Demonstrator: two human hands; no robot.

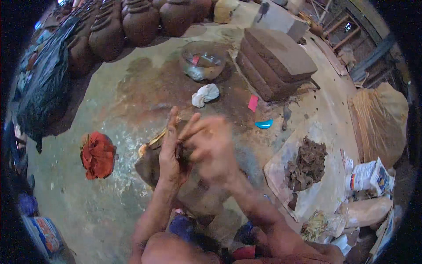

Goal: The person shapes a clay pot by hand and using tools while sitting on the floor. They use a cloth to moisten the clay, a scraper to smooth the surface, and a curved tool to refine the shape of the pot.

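My left hand (169,154) is raised in the middle, its fingers stretched upward and its palm turned toward the right hand. Dark wet smears, like clay, show along the palm side. Close beside it, my right hand (215,152) is smeared by motion, so its fingers and anything in them cannot be made out. Below and behind the hands lies a dark brown, clay-coloured form (148,166), mostly hidden by them. A yellowish edge (157,138) shows on its far side.
An orange-red cloth (97,155) lies left. Beyond the hands are a white cloth (205,95), a bowl of water (202,72), a pink piece (252,103) and a blue curved piece (264,124). Stacked clay blocks (277,61), a clay heap (307,163) and rows of pots (140,24) stand around.
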